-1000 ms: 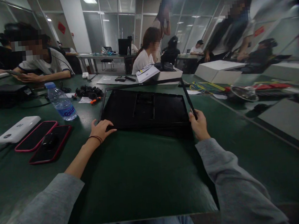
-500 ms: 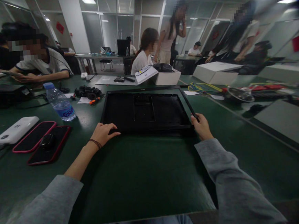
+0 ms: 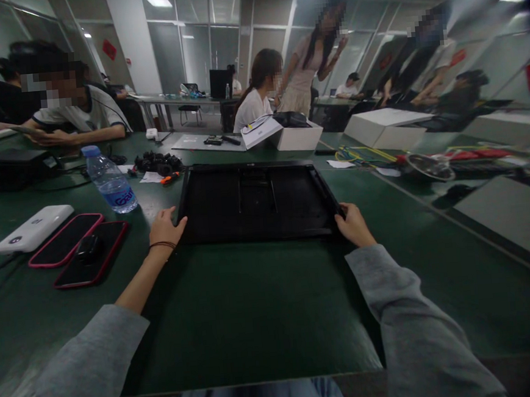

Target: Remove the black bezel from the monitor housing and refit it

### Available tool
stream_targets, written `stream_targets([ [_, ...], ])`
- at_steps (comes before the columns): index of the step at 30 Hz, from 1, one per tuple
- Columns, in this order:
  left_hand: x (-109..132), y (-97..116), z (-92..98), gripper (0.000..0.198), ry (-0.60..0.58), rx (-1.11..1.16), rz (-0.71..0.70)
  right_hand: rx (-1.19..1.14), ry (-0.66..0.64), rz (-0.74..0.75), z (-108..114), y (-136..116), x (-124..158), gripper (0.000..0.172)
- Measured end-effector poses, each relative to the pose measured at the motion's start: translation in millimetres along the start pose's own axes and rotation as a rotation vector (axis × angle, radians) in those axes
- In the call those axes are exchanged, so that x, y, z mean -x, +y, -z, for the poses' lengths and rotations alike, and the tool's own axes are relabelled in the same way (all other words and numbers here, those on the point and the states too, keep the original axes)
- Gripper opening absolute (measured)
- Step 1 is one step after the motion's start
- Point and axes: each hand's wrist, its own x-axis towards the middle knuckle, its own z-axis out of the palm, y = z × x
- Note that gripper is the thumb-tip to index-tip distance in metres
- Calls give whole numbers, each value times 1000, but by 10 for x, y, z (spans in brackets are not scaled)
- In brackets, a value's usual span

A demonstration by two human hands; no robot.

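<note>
A black monitor bezel (image 3: 214, 167) lies over a black monitor back cover (image 3: 210, 203) on the green table, its outline nearly matching the cover's. The cover has a recessed section in the middle. Beside the left edge is my left hand (image 3: 164, 228), thumb and fingers apart, the thumb tip close to the front left corner. Whether it touches the edge I cannot tell. My right hand (image 3: 355, 225) pinches the bezel's right side near the front corner, its fingers partly hidden.
To the left are a water bottle (image 3: 111, 183), a white power bank (image 3: 33, 229) and two red-edged phones (image 3: 66, 238), (image 3: 107, 257) with a small black object on one. Cables (image 3: 156, 164), an open white box (image 3: 299, 137) and wires (image 3: 357, 154) lie beyond. People sit and stand around.
The bezel has come down and lined up with the back cover. My left hand has shifted left, off the front edge to the left side. My right hand stays at the right side.
</note>
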Motion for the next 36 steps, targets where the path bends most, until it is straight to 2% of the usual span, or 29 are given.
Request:
stream_targets([
  [3,-26,-84,-24,46,-120,-38,2,8,-12,-31,-21,-15,14,30],
  [6,-32,-99,-10,38,-162,-89,-104,37,-26,-73,-33,-49,38,29],
  [8,-36,-86,8,38,-188,-100,-114,43,-25,-79,-43,-75,56,30],
  [10,-41,-63,17,39,-182,-57,-77,40,-22,-84,-55,-92,72,31],
  [14,-41,-5,3,44,-94,180,11,1,-4,-113,-83,-90,99,34],
  [17,-33,31,-11,46,-89,268,58,-28,26,-117,-106,-76,114,37],
  [23,-35,62,-8,51,-111,118,80,-38,48,-101,-113,-64,112,41],
  [30,-24,41,-30,52,-154,-112,-15,-6,67,-60,-82,47,63,37],
  [36,-25,73,-1,55,-170,-133,-11,-60,58,-48,-124,109,91,41],
])
